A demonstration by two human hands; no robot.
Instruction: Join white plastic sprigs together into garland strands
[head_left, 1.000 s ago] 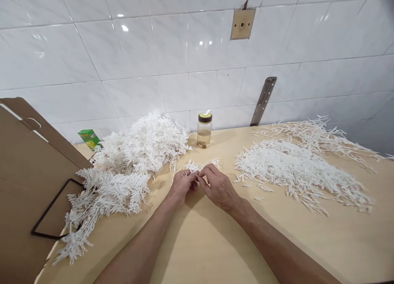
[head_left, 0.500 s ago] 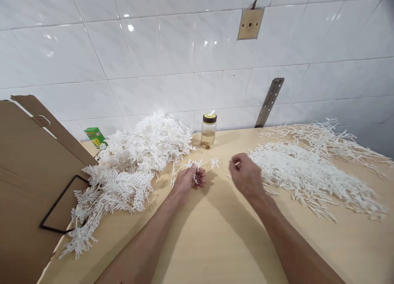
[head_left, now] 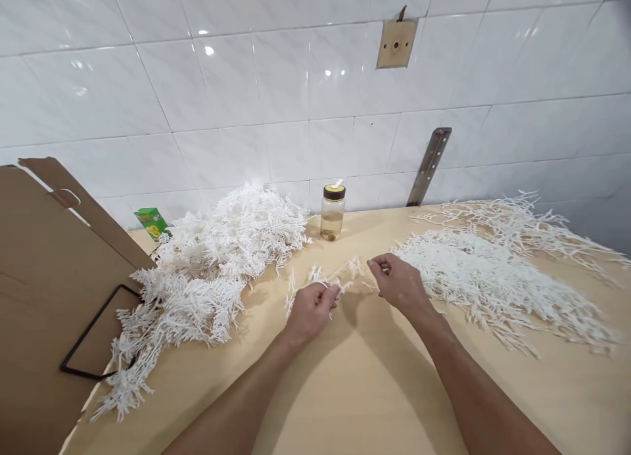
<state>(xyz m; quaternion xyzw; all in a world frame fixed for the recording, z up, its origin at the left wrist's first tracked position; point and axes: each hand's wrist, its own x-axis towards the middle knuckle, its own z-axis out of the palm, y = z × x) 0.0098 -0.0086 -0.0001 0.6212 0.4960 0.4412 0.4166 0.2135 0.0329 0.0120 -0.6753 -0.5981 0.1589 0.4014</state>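
My left hand [head_left: 313,308] is closed on a small white plastic sprig [head_left: 340,276] that fans out above its fingers, a little over the wooden table [head_left: 345,389]. My right hand [head_left: 398,283] is beside it, fingers pinched together near the sprig's right tips; what it pinches is too small to make out. A thick heap of white branched plastic pieces [head_left: 217,258] lies to the left of my hands. A flatter spread of the same white pieces [head_left: 493,277] lies to the right.
A small jar with a dark lid [head_left: 332,212] stands by the tiled wall. A green carton [head_left: 152,222] sits at the back left. An open cardboard box [head_left: 44,297] with a black frame [head_left: 93,333] on its flap is at the left. A metal bracket [head_left: 428,166] leans on the wall.
My right hand went out to the right pile and has come back toward the left hand. My left hand has shifted slightly right and nearer with the sprig.
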